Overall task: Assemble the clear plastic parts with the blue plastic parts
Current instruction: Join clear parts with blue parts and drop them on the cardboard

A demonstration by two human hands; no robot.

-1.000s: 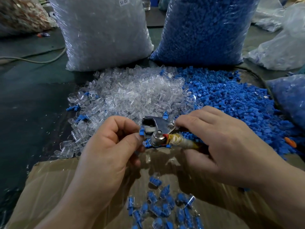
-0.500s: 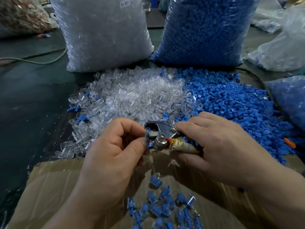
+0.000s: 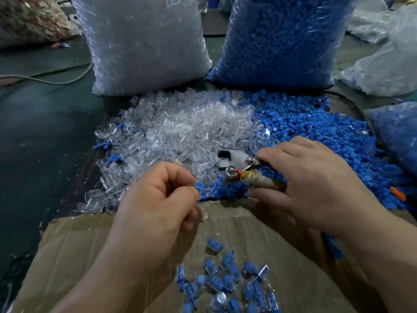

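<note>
A heap of clear plastic parts (image 3: 180,129) lies on the dark table, with a heap of blue plastic parts (image 3: 316,129) to its right. My left hand (image 3: 158,199) pinches a small blue part (image 3: 199,185) between thumb and fingers. My right hand (image 3: 311,179) grips a metal hand press tool (image 3: 237,163) by its taped handle, its jaw empty and pointing left. The left hand sits a little left of and below the tool's jaw. Several assembled blue-and-clear pieces (image 3: 225,283) lie on the cardboard below.
A big bag of clear parts (image 3: 144,41) and a big bag of blue parts (image 3: 282,37) stand behind the heaps. A flattened cardboard sheet (image 3: 79,245) covers the near table. More plastic bags (image 3: 383,59) sit at right, a cable (image 3: 56,80) at left.
My left hand has pulled back left and down from the tool's jaw, holding a blue part. My right hand with the tool has shifted slightly right.
</note>
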